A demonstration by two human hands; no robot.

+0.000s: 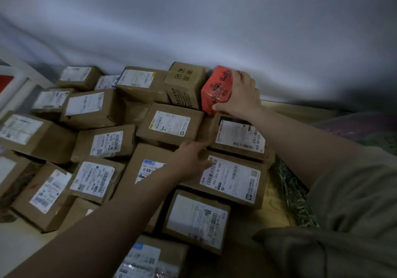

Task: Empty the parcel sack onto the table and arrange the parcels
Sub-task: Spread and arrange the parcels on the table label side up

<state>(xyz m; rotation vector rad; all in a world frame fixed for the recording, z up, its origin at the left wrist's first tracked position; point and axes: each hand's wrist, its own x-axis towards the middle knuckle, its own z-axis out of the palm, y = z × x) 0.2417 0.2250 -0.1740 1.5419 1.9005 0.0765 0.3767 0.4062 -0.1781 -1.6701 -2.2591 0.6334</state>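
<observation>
parcels are already lying spread over the tabletop (277, 211), so the emptying looks done and the arranging step is the one in hand; the sack itself is hard to pick out, though a woven green-and-pale material (294, 193) is showing at the right edge and may be it. the right hand (240, 93) is gripping the orange box (217, 88) at the far end of the pile, fingers curling over its top and right side and the thumb pressing low on its near face, with the box standing tilted just beside the printed brown carton (185, 85). the left hand (191, 159) is resting with fairly straight fingers on the long labelled parcel (232, 178), seemingly steadying or nudging it rather than grasping. most brown boxes are lying label-up but at loose angles, some overlapping. the next move probably calls for seating the orange box squarely in the back row, then straightening the parcel under the left hand against its neighbours without disturbing the overlapping ones.
</observation>
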